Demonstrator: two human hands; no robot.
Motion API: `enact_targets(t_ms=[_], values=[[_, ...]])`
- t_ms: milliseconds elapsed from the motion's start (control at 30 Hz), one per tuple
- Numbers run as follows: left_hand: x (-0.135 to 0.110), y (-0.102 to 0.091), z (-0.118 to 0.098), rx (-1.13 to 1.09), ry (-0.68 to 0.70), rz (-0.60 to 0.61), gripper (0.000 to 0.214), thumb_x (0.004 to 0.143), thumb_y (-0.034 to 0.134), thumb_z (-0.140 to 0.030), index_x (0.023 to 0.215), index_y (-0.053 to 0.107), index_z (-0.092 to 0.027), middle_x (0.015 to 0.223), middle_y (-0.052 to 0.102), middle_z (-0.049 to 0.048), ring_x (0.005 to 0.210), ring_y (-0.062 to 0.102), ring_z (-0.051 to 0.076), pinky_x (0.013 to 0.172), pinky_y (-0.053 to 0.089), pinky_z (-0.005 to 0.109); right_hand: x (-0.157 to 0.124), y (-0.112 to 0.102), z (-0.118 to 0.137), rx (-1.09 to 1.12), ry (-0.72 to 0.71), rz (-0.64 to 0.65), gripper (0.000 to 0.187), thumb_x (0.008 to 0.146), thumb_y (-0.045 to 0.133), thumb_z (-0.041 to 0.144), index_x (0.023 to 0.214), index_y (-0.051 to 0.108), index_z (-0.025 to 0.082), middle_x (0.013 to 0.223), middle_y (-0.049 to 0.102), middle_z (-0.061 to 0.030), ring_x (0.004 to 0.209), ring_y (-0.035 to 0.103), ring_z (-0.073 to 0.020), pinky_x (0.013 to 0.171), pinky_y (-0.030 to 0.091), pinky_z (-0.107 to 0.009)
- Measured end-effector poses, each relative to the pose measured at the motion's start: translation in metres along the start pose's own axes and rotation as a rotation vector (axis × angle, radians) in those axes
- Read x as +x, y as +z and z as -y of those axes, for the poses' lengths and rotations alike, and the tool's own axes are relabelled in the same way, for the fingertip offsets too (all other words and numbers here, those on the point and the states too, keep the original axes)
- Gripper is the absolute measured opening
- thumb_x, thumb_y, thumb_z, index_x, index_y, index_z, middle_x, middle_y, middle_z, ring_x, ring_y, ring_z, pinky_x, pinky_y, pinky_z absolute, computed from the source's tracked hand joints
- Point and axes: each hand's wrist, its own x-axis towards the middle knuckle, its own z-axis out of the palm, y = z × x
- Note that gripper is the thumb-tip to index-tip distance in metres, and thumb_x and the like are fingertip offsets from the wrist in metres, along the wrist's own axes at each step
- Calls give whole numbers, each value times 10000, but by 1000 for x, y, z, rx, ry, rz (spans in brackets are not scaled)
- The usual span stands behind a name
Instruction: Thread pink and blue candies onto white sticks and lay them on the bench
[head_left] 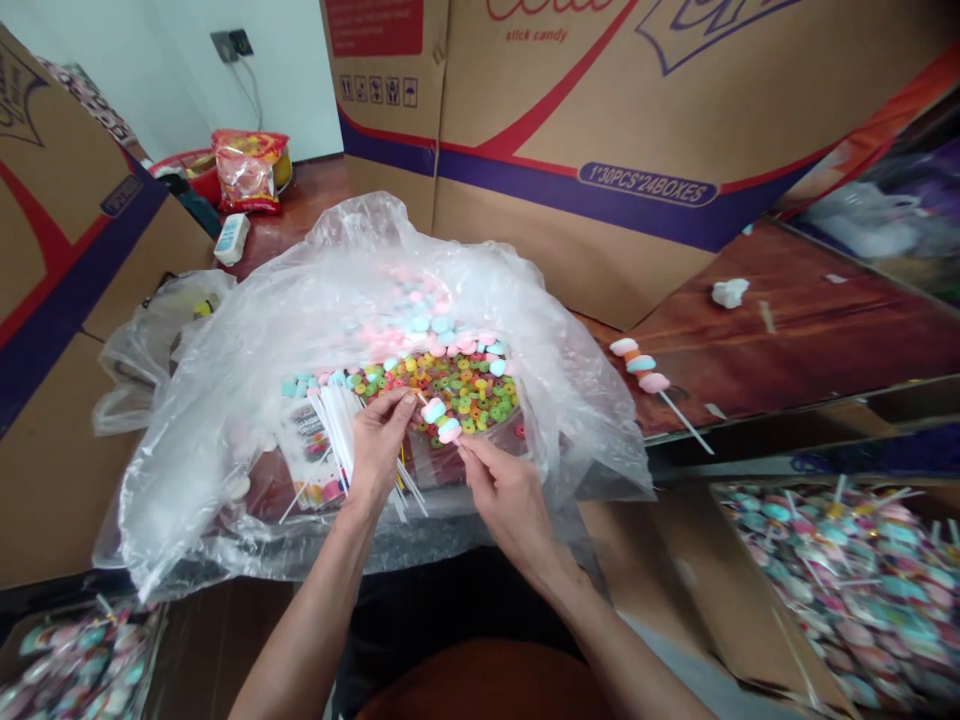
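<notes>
My left hand (381,438) is closed around a bundle of white sticks (339,428) and pinches near the top of a candy skewer (441,420). My right hand (504,492) pinches the lower end of the same skewer, which carries a few pastel marshmallow pieces. Both hands hover over a large clear plastic bag (247,380) holding small colourful ring candies (465,390) and pink and blue marshmallow candies (427,325).
A finished skewer (646,375) lies on the wooden table (810,320) to the right. Large cardboard cartons (600,130) stand behind and to the left. Boxes of wrapped skewers (847,580) sit at lower right and lower left. A red snack bag (247,170) is at the back.
</notes>
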Motion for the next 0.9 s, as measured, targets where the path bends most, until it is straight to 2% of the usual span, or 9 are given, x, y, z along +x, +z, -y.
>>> enact_targets(t_ms=[100, 233, 300, 433, 467, 667, 800, 900], values=[[-1, 0, 2, 18, 29, -11, 221, 719, 782, -369, 813, 767, -170, 681, 674, -10, 618, 563, 93, 628, 460, 219, -2, 3, -3, -64, -96, -44, 299, 973, 464, 143, 1119, 724, 161, 1004, 780, -93, 852, 738, -209, 765, 540, -286], [-4, 0, 4, 77, 58, -21, 222, 749, 756, -366, 852, 764, -169, 693, 686, -2, 627, 579, 113, 645, 479, 240, -5, 5, -7, -108, -145, -72, 309, 957, 473, 108, 1133, 723, 153, 1050, 778, -104, 905, 744, -220, 805, 551, -294], [-6, 0, 4, 149, 96, -17, 211, 777, 737, -361, 875, 767, -176, 758, 719, 15, 681, 619, 134, 684, 501, 259, -5, 4, -7, -109, -131, -68, 305, 956, 476, 115, 1127, 725, 153, 1034, 779, -102, 891, 743, -220, 797, 548, -294], [-11, 0, 3, 362, 289, -28, 158, 815, 711, -321, 893, 780, -202, 912, 750, 45, 876, 669, 183, 832, 517, 298, -2, 3, -3, -51, -41, -27, 274, 973, 478, 167, 1062, 737, 149, 904, 773, -83, 756, 718, -197, 705, 522, -277], [-11, 0, 4, 371, 301, -36, 162, 818, 710, -321, 904, 782, -204, 925, 751, 47, 886, 670, 186, 845, 517, 303, -1, 3, -2, -21, -16, -18, 274, 979, 475, 183, 1052, 737, 146, 874, 764, -78, 736, 705, -189, 689, 512, -271], [-7, -3, 5, 52, 64, -42, 269, 751, 771, -392, 925, 784, -187, 885, 756, 39, 710, 647, 140, 736, 532, 292, 0, 5, 0, 164, 112, -18, 287, 985, 479, 262, 1030, 736, 144, 639, 600, 7, 570, 563, -127, 578, 438, -233], [-4, -7, 5, -23, 60, -90, 298, 709, 805, -394, 919, 784, -182, 1019, 759, 65, 761, 667, 146, 773, 533, 306, -2, 3, -1, 199, 123, 14, 289, 977, 495, 282, 1023, 740, 137, 601, 524, 31, 538, 509, -113, 558, 408, -225], [-4, -8, 3, 20, 84, -95, 281, 753, 769, -391, 942, 785, -183, 1012, 761, 64, 873, 677, 173, 844, 521, 313, -1, 1, 1, 165, 102, 80, 296, 985, 485, 282, 1020, 742, 138, 611, 526, 29, 549, 503, -113, 581, 404, -228]])
